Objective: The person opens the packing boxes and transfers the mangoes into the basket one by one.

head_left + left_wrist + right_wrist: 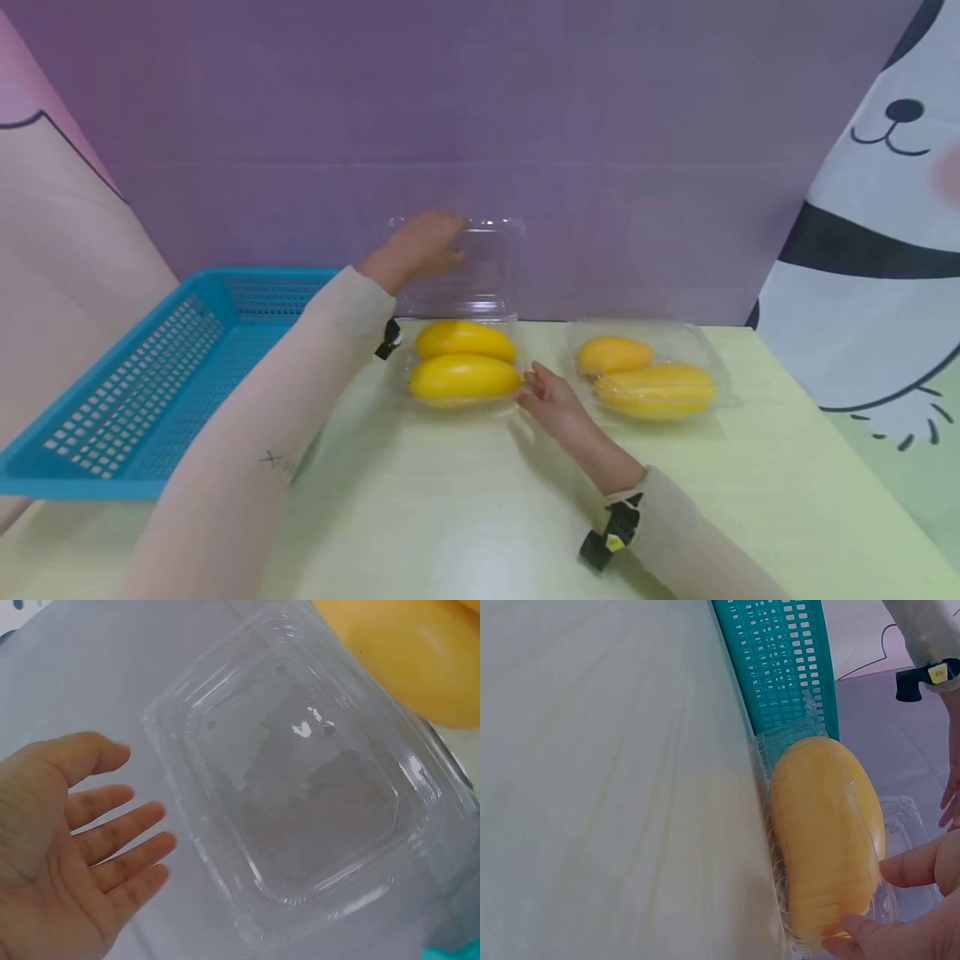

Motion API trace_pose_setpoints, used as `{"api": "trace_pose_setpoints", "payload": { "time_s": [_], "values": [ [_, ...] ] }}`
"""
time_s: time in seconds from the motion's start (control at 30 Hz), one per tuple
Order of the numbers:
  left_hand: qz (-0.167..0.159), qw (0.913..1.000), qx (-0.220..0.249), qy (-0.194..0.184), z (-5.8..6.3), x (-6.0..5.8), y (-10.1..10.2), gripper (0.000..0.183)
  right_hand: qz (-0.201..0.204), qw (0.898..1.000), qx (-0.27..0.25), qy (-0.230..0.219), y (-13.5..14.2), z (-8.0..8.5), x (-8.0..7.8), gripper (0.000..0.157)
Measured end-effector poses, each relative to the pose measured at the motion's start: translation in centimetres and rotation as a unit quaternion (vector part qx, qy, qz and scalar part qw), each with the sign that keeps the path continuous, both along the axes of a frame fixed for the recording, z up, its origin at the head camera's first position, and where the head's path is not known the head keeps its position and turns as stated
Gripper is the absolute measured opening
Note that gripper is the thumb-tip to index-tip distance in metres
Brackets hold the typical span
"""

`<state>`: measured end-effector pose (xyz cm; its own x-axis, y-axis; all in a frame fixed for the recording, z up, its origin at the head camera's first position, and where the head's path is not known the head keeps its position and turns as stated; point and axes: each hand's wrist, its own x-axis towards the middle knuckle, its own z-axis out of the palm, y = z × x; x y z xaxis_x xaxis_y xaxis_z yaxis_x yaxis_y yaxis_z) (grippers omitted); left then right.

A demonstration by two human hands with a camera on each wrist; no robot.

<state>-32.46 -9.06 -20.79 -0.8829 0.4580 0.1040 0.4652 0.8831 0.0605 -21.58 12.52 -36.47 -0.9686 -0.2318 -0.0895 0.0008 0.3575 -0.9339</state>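
A clear plastic clamshell box stands on the table with its lid raised against the purple backdrop. Inside lie two smooth, long yellow fruits, mango-like, one behind the other. My left hand is by the upper edge of the lid; in the left wrist view its fingers are loosely spread just beside the plastic. At the box's right end is my right hand. Its thumb and fingertips grip the box's end wall in the right wrist view, close to the front fruit.
To the right sits a second clear box, closed, with a smaller orange-yellow fruit and a longer yellow one inside. A blue perforated basket stands on the left, partly behind my left arm. The purple backdrop rises behind the table.
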Motion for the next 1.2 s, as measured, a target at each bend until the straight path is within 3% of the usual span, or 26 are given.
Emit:
{"api": "trace_pose_setpoints", "payload": {
  "time_s": [0.13,0.3,0.6,0.83,0.93,1.13,1.2],
  "values": [
    [-0.016,0.9975,0.027,-0.063,0.3,1.2,-0.6,0.051,0.002,1.0,0.001,0.001,0.1,-0.1,-0.1,0.068],
    [-0.037,0.991,0.024,-0.127,-0.2,2.6,-0.3,0.049,-0.002,1.0,0.008,0.0,0.3,-0.3,-0.1,0.068],
    [-0.092,0.98,-0.088,-0.153,-2.4,4.7,1.2,0.045,-0.006,1.0,0.001,-0.001,0.0,-0.4,-0.3,0.069],
    [-0.058,0.9631,-0.125,-0.231,-4.0,5.8,2.0,0.053,-0.009,1.0,0.018,-0.003,-0.1,-0.2,-0.3,0.068],
    [-0.062,0.96,-0.136,-0.237,-4.8,5.8,2.2,0.057,-0.012,1.0,0.022,-0.002,0.0,-0.2,-0.2,0.067],
    [-0.027,0.9573,-0.126,-0.259,-6.5,6.0,2.7,0.062,-0.011,1.0,0.019,0.001,0.3,-0.4,-0.1,0.067],
    [-0.031,0.9576,-0.124,-0.258,-6.9,6.1,2.8,0.061,-0.012,1.0,0.019,0.001,0.2,-0.4,-0.1,0.067]
  ]
}}
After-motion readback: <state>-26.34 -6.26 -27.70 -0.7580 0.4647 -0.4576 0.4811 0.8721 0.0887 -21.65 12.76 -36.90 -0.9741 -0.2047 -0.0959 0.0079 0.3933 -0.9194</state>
